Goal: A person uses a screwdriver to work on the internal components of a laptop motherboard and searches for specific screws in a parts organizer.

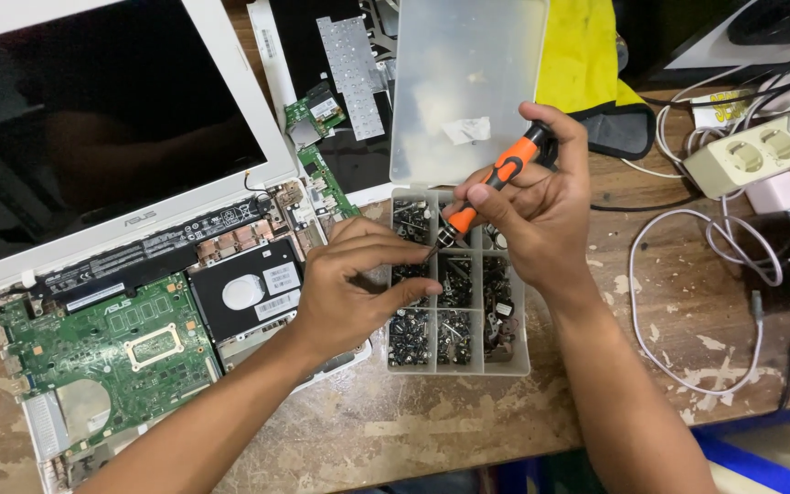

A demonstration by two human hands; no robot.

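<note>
Left hand (358, 284) pinches at the screwdriver (496, 178) tip, fingers closed, contents too small to tell. Right hand (532, 206) grips the orange handle; its axis slants down-left over the compartment box (459, 366) on the table (468, 425), opened laptop (139, 338) lying left.

Both forearms rise from the bottom edge toward the frame's centre. The left hand (354, 284) curls, fingertips pinched together at its right side. The right hand (528, 215), just right of centre, is closed in a grip, thumb and forefinger pressed forward.

Two hands (358, 284), one screwdriver (496, 178), one screw box (457, 284), one laptop (121, 274).
</note>
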